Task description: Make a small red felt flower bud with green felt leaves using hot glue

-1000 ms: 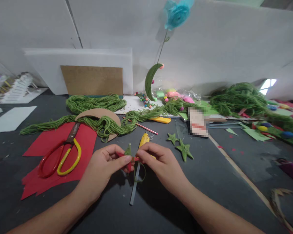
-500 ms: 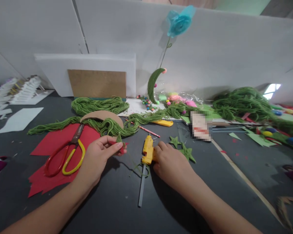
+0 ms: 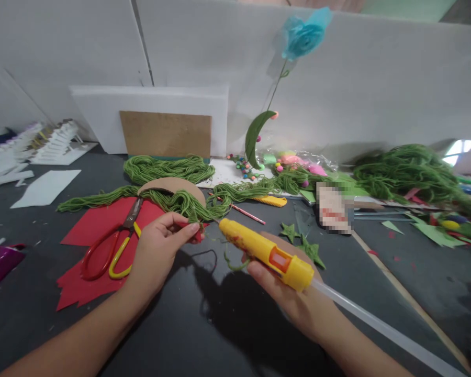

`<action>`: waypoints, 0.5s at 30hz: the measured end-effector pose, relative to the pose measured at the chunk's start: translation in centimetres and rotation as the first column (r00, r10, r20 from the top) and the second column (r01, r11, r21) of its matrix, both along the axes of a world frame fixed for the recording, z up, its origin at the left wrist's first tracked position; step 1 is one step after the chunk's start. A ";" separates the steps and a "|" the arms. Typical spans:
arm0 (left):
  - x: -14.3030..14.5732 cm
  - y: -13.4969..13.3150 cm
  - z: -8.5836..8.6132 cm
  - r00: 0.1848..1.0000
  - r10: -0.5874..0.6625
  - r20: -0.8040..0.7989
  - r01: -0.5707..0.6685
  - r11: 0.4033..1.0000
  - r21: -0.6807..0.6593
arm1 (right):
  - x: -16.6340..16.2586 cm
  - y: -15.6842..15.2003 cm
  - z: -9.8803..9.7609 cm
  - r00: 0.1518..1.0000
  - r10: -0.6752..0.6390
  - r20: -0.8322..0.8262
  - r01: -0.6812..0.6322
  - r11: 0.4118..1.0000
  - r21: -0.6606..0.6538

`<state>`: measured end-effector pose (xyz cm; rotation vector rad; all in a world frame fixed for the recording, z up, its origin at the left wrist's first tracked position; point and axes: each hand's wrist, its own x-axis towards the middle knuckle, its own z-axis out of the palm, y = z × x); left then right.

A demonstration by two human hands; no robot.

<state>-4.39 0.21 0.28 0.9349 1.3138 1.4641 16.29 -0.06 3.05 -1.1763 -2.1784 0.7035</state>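
Note:
My right hand [image 3: 294, 303] is wrapped round a yellow hot glue gun [image 3: 262, 248], raised above the dark table with its nozzle pointing left. A long translucent glue stick [image 3: 380, 324] sticks out of its back end. Between the thumb and fingers of my left hand [image 3: 163, 248] is a small red paper piece [image 3: 199, 236] with green yarn on it, mostly hidden by the fingers. The nozzle is close to this piece; I cannot tell if they touch. A loose strand of green yarn [image 3: 235, 264] hangs below the gun. Two green yarn-wrapped stars [image 3: 312, 251] lie right of the gun.
Red-and-yellow-handled scissors [image 3: 120, 251] rest on red paper [image 3: 76, 283] at left. Behind are green yarn skeins [image 3: 168, 170], a cardboard crescent [image 3: 172, 187], a pencil [image 3: 248, 214] and a yellow cutter [image 3: 272, 201]. A green crescent [image 3: 255, 139] with a blue flower [image 3: 304, 36] stands at the wall.
My right hand has lifted the glue gun off the table and turned it so its nozzle is by the red piece. My left hand keeps its pinch. The view has shifted slightly left.

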 end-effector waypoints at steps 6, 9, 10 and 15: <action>0.1 -0.2 0.2 0.995 0.021 -0.096 -0.022 1.000 -0.002 | -0.6 -0.4 0.5 0.998 0.042 0.038 -0.045 0.997 0.068; 0.2 -0.4 0.3 0.995 0.030 -0.097 -0.030 1.000 -0.005 | -0.8 -0.4 0.6 0.999 0.014 0.043 -0.017 0.997 0.073; 0.2 -0.4 0.3 0.995 0.034 -0.097 -0.034 0.999 -0.003 | -0.8 -0.5 0.5 0.999 0.008 0.047 -0.011 0.997 0.072; 0.4 -0.5 0.5 0.996 0.035 -0.088 -0.035 0.999 -0.002 | -0.6 -0.4 0.1 0.999 0.012 0.039 -0.015 0.998 0.063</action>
